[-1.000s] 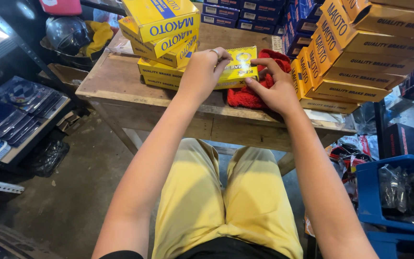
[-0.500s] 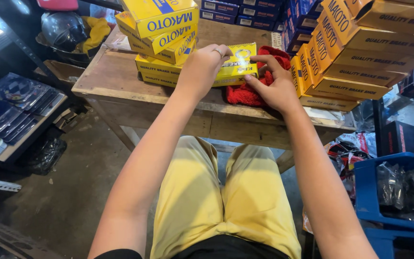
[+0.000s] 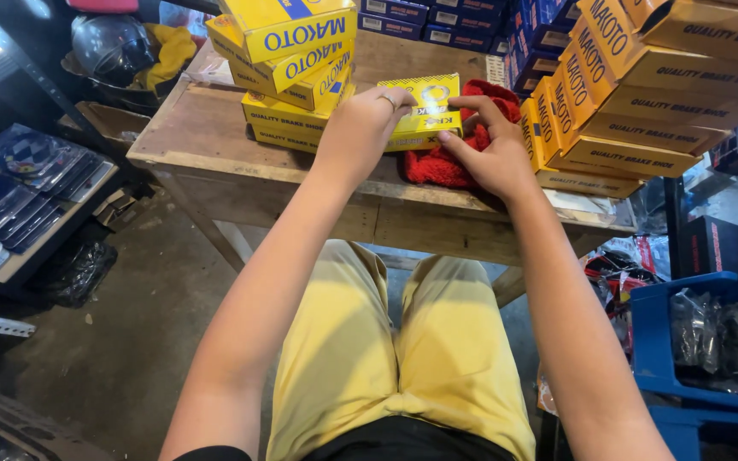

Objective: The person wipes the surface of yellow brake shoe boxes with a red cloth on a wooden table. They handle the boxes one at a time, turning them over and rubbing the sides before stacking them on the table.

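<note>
- A small yellow box (image 3: 424, 107) is gripped at the front edge of a wooden table (image 3: 215, 145), over a red cloth (image 3: 450, 162).
- The left hand (image 3: 360, 128) is closed on its left end; the right hand (image 3: 489, 145) pinches its right end.
- Left of the box, a leaning stack of yellow boxes (image 3: 296, 68) could be knocked over by the left wrist.
- The box could be dropped off the table edge if either grip loosens.

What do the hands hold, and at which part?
Both hands, left and right, hold the small flat yellow cardboard box: left at its left end, right at its right edge.
</note>
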